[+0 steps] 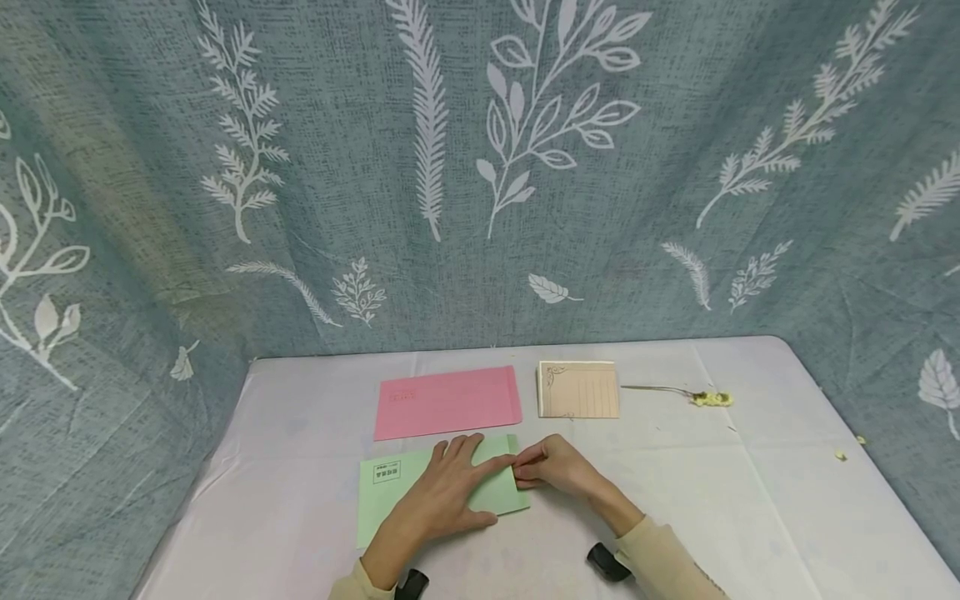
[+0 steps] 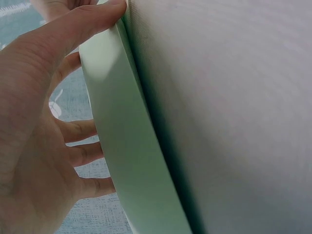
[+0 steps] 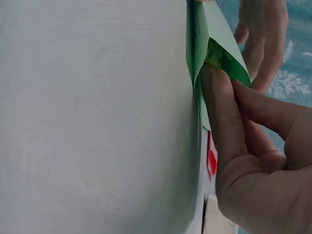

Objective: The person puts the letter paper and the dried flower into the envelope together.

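Note:
A green envelope (image 1: 397,492) with a small printed box lies near the front of the table. Across it spreads my left hand (image 1: 448,493), its thumb at the near edge and its fingers over the paper, gripping it near the right end. The envelope's mouth (image 3: 234,66) bulges apart in the right wrist view. Inside shows a yellow-green flower sprig (image 3: 214,53), largely hidden. My right hand (image 1: 558,467) has its fingertips at this mouth, pinching at the sprig. One fingertip touches the upper paper edge. In the left wrist view the envelope (image 2: 131,146) stands slightly off the cloth.
Behind the green envelope lies a pink envelope (image 1: 446,404). A stack of beige lined cards (image 1: 585,392) sits to its right, and beside that a dried yellow flower (image 1: 711,399) with a thin stem. Small yellow bits (image 1: 841,456) lie at the right. A patterned curtain (image 1: 465,275) hangs behind.

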`<state>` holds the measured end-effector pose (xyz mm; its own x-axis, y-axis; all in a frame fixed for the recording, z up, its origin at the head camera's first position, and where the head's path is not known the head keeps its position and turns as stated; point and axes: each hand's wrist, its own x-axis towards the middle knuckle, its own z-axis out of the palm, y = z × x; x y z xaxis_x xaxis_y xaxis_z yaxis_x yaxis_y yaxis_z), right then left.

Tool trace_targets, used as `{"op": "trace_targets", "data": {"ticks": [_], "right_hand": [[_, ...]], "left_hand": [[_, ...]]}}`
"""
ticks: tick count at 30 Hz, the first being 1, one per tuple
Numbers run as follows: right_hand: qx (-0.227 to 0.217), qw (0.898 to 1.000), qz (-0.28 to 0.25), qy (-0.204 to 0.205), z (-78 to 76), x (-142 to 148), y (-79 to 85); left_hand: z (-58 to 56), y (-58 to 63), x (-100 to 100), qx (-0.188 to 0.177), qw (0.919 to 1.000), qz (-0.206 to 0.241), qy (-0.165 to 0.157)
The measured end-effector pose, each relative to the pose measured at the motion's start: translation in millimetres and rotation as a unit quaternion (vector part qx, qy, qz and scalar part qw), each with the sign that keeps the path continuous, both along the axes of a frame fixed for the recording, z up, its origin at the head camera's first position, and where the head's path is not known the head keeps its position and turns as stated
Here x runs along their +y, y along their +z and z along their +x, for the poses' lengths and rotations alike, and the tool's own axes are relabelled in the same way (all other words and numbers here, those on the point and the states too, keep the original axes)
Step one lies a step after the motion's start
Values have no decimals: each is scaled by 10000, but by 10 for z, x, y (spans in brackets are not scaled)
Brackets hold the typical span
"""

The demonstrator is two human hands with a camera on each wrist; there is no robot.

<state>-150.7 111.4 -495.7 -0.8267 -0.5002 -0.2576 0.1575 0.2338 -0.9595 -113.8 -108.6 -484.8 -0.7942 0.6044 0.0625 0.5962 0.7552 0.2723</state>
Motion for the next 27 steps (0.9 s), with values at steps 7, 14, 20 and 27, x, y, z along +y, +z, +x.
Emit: {"op": "trace_targets", "data": {"ticks": [7,14,20,27], "right_hand": [[-120,9998,-64,109,-8,39,-3],[-146,9996,-223,40,-35,116,19],[42,9999,-130,-63,-109,185,37],[412,9987,106,-266,-226,208,106]], "left_hand": [[-2,15,5,28,10000,-31,-2],[-1,12,18,-67,9999,-122,17],[-10,8,16,-296,9994,-149,50],[-42,18,7,-657,9976,-162,166]]}}
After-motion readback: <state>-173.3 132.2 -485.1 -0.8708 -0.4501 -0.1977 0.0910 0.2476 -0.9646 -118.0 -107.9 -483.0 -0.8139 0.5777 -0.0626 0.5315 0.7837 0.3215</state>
